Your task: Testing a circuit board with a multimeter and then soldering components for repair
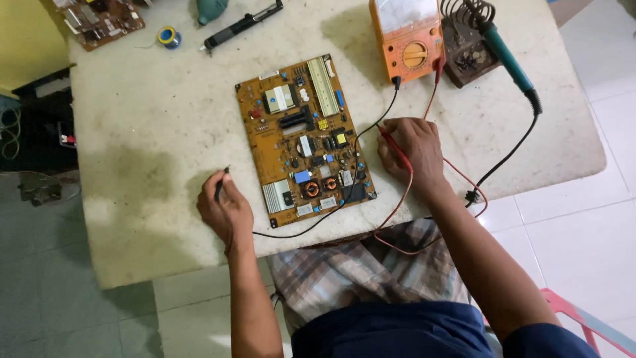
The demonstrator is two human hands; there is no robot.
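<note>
A brown circuit board (301, 136) with many small parts lies flat in the middle of the white table (152, 106). My left hand (225, 211) rests on the table just left of the board and grips a black test probe (220, 185), tip pointing up. My right hand (411, 149) sits at the board's right edge and holds a red test probe (394, 147), tip toward the board. Black and red leads run from the probes to an orange multimeter (407, 36) at the back.
A soldering iron with a teal handle (507, 56) sits in its coiled stand (467, 40) at the back right. A second circuit board (99, 20), a solder spool (168, 37) and a black tool (242, 25) lie at the back left. Tiled floor surrounds the table.
</note>
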